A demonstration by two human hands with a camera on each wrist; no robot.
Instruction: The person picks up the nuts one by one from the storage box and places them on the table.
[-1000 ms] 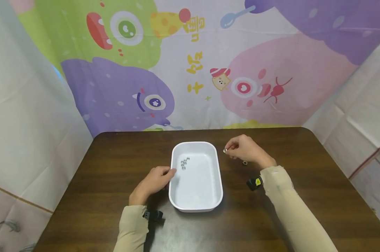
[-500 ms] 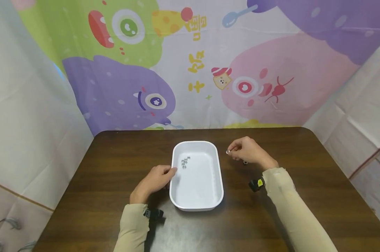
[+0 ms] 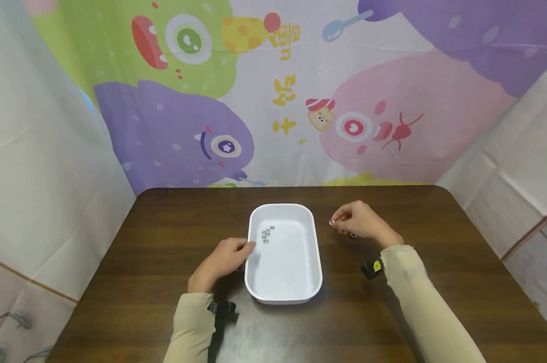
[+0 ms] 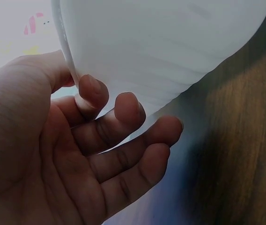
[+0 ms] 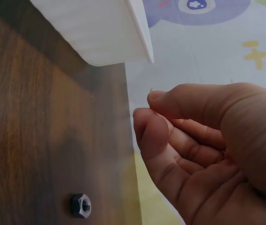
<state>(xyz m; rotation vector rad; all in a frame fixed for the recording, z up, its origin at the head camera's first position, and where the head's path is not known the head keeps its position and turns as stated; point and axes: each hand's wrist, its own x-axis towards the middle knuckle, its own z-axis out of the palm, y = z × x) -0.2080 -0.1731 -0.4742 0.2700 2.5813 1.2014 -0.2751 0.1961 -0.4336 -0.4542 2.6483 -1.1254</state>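
Observation:
My left hand (image 3: 222, 259) grips the left rim of a white rectangular tray (image 3: 283, 297). In the left wrist view its thumb goes over the rim, and the curled fingertips (image 4: 129, 108) lie against the outer wall. Inside the tray, near its left side, several shiny metal nuts (image 3: 266, 235) sit in a cluster. My right hand (image 3: 359, 220) is off the tray's right side, above the table, pinching a small metal nut (image 3: 331, 222) between thumb and fingertips. The right wrist view mostly hides that nut behind the fingers. Another hex nut (image 5: 81, 206) lies on the table below this hand.
The tray stands on a dark brown wooden table (image 3: 164, 222) with rounded far corners. Behind the table hangs a cloth (image 3: 291, 161) printed with cartoon monsters. Pale cloth also hangs at both sides. Each wrist wears a small black camera (image 3: 371, 268).
My right hand has shifted a little right and nearer to me, away from the tray, still pinching the nut. My left hand keeps its hold on the rim.

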